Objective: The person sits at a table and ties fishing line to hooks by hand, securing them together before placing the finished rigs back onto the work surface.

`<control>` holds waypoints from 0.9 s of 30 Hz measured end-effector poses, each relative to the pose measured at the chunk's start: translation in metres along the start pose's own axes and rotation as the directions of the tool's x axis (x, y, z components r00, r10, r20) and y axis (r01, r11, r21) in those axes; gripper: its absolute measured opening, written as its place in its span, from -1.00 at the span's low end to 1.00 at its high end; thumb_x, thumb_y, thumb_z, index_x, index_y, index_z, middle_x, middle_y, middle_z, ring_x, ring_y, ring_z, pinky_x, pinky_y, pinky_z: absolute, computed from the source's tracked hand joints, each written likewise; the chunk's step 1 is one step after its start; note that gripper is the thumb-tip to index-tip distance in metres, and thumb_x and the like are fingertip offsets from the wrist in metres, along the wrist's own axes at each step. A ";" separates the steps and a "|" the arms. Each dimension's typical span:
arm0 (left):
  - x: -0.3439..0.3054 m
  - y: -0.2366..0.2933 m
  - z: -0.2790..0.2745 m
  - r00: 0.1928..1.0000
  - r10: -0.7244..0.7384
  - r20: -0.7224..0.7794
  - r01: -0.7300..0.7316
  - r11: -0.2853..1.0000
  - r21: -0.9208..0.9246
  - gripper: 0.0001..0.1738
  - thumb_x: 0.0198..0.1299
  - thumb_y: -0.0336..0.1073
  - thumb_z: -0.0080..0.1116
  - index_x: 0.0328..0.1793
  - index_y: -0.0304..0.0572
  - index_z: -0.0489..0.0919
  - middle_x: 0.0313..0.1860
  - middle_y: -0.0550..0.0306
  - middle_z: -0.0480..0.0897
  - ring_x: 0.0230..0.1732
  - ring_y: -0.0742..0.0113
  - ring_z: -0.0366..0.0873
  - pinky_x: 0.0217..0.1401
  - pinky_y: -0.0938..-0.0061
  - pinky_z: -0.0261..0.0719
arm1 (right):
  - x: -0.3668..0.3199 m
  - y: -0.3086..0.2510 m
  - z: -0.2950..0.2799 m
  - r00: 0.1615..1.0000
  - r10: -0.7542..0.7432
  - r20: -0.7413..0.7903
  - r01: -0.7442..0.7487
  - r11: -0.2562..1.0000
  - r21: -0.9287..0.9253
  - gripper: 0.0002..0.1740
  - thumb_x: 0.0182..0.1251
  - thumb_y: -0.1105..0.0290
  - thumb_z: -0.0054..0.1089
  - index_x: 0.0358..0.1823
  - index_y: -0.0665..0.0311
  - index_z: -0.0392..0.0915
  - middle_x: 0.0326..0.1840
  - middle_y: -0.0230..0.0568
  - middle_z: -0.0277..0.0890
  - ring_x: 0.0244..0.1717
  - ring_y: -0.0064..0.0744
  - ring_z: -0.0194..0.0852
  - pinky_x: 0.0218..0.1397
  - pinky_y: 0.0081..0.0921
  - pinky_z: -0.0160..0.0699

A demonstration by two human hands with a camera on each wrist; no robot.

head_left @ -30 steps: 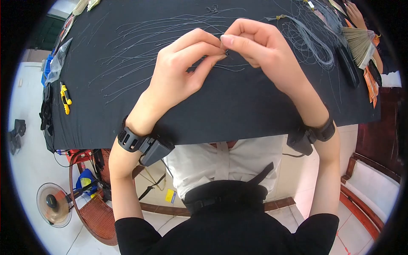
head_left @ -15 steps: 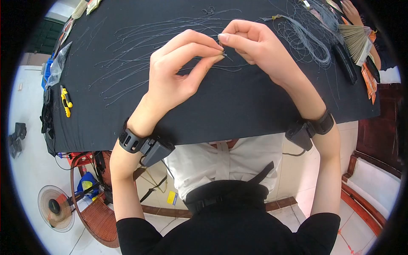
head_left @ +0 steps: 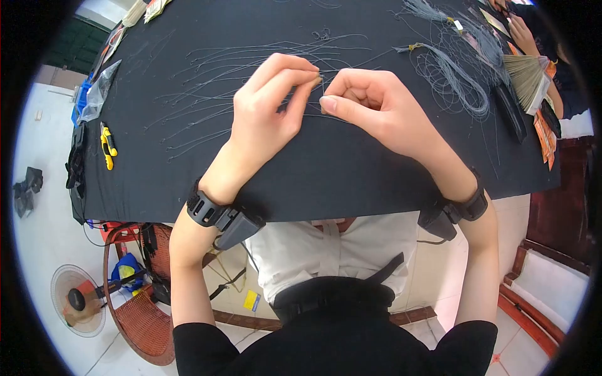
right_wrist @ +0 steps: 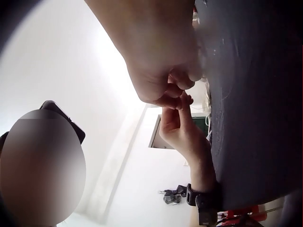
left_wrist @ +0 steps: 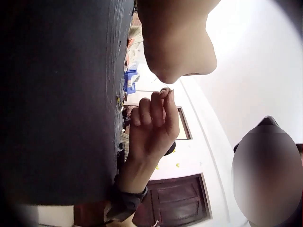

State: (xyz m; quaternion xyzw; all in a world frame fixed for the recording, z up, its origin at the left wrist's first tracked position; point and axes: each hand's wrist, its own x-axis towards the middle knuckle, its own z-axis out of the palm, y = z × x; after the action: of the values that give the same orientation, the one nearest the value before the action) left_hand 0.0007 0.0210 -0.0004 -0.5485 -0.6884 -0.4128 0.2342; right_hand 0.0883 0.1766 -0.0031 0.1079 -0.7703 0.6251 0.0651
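Over the black-covered table, my left hand (head_left: 266, 100) pinches a tiny item at its fingertips, where a bit of fine grey fishing line (head_left: 321, 78) shows; the rest is hidden by the fingers. Just nearer my body, my right hand (head_left: 389, 113) has its fingers curled in, with thumb and forefinger pressed together on a thin strand. Both sets of fingertips are close together, also in the right wrist view, where the left hand (right_wrist: 182, 132) faces the right. Beneath and left of them lie several grey lines (head_left: 207, 78) with small hooked ends.
A looped hank of grey line (head_left: 461, 88) lies on the right beside a black case (head_left: 509, 113) and a fanned bundle of strips (head_left: 527, 78). Yellow-handled pliers (head_left: 108, 147) rest at the left edge. Another person's hand (head_left: 523, 34) is at the far right.
My right hand's fingertips have come from beyond the left fingertips round to the side nearer my body. The left hand keeps its pinch. The head view has shifted slightly.
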 end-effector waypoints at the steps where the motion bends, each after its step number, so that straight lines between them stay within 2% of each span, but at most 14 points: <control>1: 0.000 0.001 0.001 1.000 0.017 0.027 -0.017 1.000 -0.001 -0.89 -0.08 -0.61 0.19 -0.39 -0.32 0.53 -0.36 0.10 0.55 -0.36 0.24 0.56 -0.34 0.53 0.54 | 0.000 0.000 -0.001 1.000 -0.006 0.003 0.006 1.000 0.010 -0.79 0.22 0.32 0.11 -0.43 0.34 0.50 -0.72 -0.53 0.24 -0.67 -0.78 0.06 -0.61 -0.70 0.00; 6: -0.002 0.005 0.002 0.992 0.034 0.122 -0.028 0.998 -0.048 -0.89 -0.08 -0.60 0.19 -0.38 -0.32 0.54 -0.36 0.12 0.54 -0.36 0.26 0.55 -0.35 0.52 0.54 | 0.003 0.004 -0.008 0.997 -0.063 -0.046 0.064 0.998 0.015 -0.78 0.24 0.30 0.08 -0.41 0.33 0.50 -0.70 -0.53 0.27 -0.65 -0.78 0.09 -0.60 -0.72 0.03; 7: -0.002 0.006 0.003 0.991 0.038 0.129 -0.029 0.997 -0.071 -0.89 -0.08 -0.60 0.19 -0.38 -0.32 0.54 -0.35 0.12 0.55 -0.36 0.26 0.55 -0.35 0.53 0.54 | 0.002 -0.006 -0.011 0.999 -0.007 -0.032 0.008 1.000 0.017 -0.82 0.27 0.36 0.04 -0.38 0.34 0.48 -0.64 -0.60 0.24 -0.61 -0.86 0.04 -0.59 -0.78 -0.05; 11: -0.001 0.009 0.002 0.988 0.047 0.145 -0.027 0.990 -0.137 -0.88 -0.10 -0.58 0.22 -0.38 -0.30 0.56 -0.35 0.13 0.57 -0.37 0.29 0.56 -0.35 0.55 0.53 | 0.004 -0.003 -0.014 0.993 0.026 -0.113 -0.016 0.996 0.084 -0.82 0.27 0.30 0.03 -0.39 0.26 0.48 -0.72 -0.64 0.08 -0.71 -0.85 -0.15 -0.67 -0.75 -0.24; 14: -0.001 0.011 0.000 0.989 0.034 0.142 -0.011 0.988 -0.157 -0.86 -0.11 -0.57 0.24 -0.38 -0.27 0.57 -0.34 0.14 0.58 -0.37 0.32 0.57 -0.35 0.57 0.53 | 0.006 0.001 -0.016 0.992 0.044 -0.119 -0.033 0.995 0.091 -0.82 0.27 0.30 0.04 -0.38 0.25 0.48 -0.72 -0.65 0.08 -0.71 -0.86 -0.15 -0.67 -0.76 -0.24; 20: 0.000 0.012 -0.001 0.994 0.033 0.108 -0.012 0.982 -0.188 -0.85 -0.13 -0.58 0.26 -0.38 -0.27 0.58 -0.35 0.14 0.60 -0.37 0.34 0.58 -0.35 0.59 0.54 | 0.006 0.004 -0.016 0.993 0.060 -0.105 -0.055 0.997 0.051 -0.82 0.29 0.29 0.04 -0.39 0.24 0.48 -0.70 -0.66 0.12 -0.69 -0.87 -0.11 -0.66 -0.77 -0.21; 23: 0.000 0.011 -0.001 0.997 0.023 0.077 -0.007 0.980 -0.200 -0.86 -0.13 -0.59 0.25 -0.39 -0.29 0.58 -0.36 0.11 0.60 -0.37 0.33 0.58 -0.34 0.59 0.54 | 0.007 0.008 -0.015 0.993 0.095 -0.065 -0.095 0.995 0.005 -0.81 0.29 0.31 0.03 -0.37 0.28 0.48 -0.64 -0.62 0.24 -0.63 -0.88 0.02 -0.61 -0.79 -0.07; 27: -0.001 0.009 0.000 0.998 -0.057 0.005 0.057 0.979 -0.198 -0.87 -0.11 -0.60 0.24 -0.40 -0.30 0.57 -0.37 0.09 0.60 -0.37 0.32 0.58 -0.33 0.57 0.53 | 0.010 0.024 -0.008 0.999 0.000 -0.043 0.002 0.999 0.045 -0.78 0.23 0.31 0.09 -0.42 0.34 0.51 -0.68 -0.53 0.30 -0.65 -0.78 0.10 -0.60 -0.71 0.05</control>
State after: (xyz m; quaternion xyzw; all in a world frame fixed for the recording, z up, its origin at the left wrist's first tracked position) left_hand 0.0097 0.0205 0.0017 -0.5490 -0.6592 -0.4861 0.1668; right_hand 0.0725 0.1882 -0.0215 0.0963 -0.7543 0.6445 0.0796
